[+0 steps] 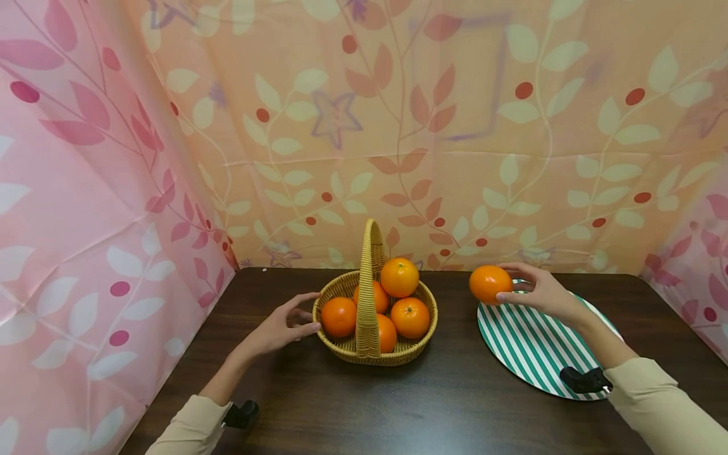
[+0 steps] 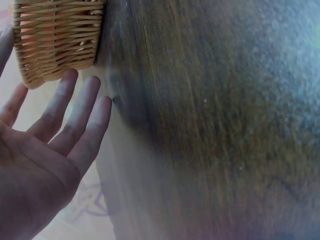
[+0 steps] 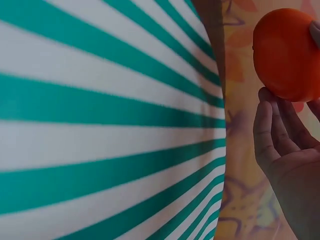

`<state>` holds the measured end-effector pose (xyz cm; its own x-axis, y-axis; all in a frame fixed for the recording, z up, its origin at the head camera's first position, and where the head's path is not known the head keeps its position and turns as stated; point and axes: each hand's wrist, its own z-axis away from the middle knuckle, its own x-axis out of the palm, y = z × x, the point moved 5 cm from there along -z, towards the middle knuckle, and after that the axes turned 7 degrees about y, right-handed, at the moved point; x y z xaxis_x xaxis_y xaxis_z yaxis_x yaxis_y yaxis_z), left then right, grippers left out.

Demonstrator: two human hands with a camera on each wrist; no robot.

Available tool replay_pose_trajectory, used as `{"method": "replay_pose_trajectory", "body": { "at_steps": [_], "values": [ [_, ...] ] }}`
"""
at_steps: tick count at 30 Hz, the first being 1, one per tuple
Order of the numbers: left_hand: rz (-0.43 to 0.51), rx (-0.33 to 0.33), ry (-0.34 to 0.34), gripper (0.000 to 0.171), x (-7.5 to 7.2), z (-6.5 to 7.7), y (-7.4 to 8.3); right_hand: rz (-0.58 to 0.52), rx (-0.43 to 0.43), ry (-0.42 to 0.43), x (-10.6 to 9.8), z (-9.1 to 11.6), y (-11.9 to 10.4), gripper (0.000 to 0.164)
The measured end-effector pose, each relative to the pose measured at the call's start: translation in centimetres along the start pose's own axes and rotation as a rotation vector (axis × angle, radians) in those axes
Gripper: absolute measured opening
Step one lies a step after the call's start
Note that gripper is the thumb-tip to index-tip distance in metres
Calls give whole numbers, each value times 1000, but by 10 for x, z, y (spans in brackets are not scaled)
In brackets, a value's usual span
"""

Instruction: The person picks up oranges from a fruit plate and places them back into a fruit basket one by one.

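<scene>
In the head view my right hand [image 1: 540, 294] holds an orange [image 1: 491, 284] between thumb and fingertips, above the left back edge of a green-and-white striped oval placemat [image 1: 529, 354]. The right wrist view shows the same orange [image 3: 285, 55] at the fingertips, beside the stripes. My left hand [image 1: 284, 325] is at the left side of a wicker basket [image 1: 370, 360], thumb and forefinger tips right at its rim. Seen from the left wrist, its fingers are fairly straight, spread by the basket wall [image 2: 57, 45]. Several oranges [image 1: 411, 318] sit in the basket, partly hidden behind its tall handle [image 1: 368, 284].
Basket and placemat stand on a dark wooden table [image 1: 398, 411], the basket near the middle, the placemat to the right. Behind the table hangs a leaf-patterned cloth [image 1: 398, 126], with pink cloth [image 1: 85, 221] at the left. A black wrist device [image 1: 241, 414] sits by the left sleeve.
</scene>
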<state>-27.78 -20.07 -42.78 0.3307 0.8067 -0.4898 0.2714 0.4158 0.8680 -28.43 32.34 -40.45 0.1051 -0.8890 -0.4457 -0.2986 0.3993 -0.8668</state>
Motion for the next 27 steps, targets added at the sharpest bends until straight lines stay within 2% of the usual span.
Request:
{"method": "replay_pose_trajectory", "body": {
  "at_steps": [6, 15, 27],
  "values": [
    [0, 0, -1, 68, 1, 0, 1, -7, -36, 5, 10, -4, -18, 55],
    [-5, -5, 1, 67, 1, -1, -1, -36, -83, -7, 28, -13, -32, 55],
    [-5, -12, 7, 66, 0, -1, -2, -140, -96, -49, 54, -21, -55, 59]
  ]
}}
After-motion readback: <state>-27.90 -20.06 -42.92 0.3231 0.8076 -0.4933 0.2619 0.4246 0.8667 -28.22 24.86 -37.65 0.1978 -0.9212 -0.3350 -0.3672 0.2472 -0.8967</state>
